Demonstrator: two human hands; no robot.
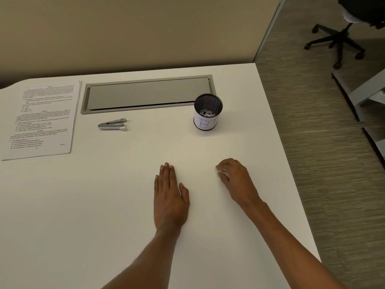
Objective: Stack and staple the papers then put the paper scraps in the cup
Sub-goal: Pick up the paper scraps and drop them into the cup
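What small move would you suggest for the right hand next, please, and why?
Probably lift the right hand toward the cup: its curled fingers seem to pinch a white scrap, and the cup already holds other scraps.

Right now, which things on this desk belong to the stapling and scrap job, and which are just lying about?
Job: papers, stapler, cup, scraps in the right hand.
Lying about: cable hatch, office chair.
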